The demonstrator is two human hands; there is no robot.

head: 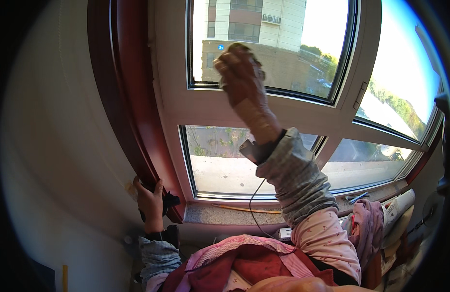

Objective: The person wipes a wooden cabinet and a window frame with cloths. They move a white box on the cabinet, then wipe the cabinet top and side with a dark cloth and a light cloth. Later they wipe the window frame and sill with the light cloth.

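Observation:
Raised in front of the upper window pane point(283, 62), my right hand point(243, 75) holds a crumpled cloth point(259, 65) whose dark edges show beside the fingers; the hand is a little blurred. My left hand point(151, 200) grips the lower part of the dark red window trim point(137, 127), thumb on one side and fingers on the other. Some black material point(171, 200) sits beside that hand at the trim. Both wrists wear dark bands, and a grey device is on the right one.
A stone sill point(199, 214) bears a thin yellow strip point(247, 209) and several metal pieces point(358, 197). A thin black cable point(251, 208) hangs near my right sleeve. At the right are a mauve cloth point(369, 230) and piled items. The pale wall point(71, 146) is at the left.

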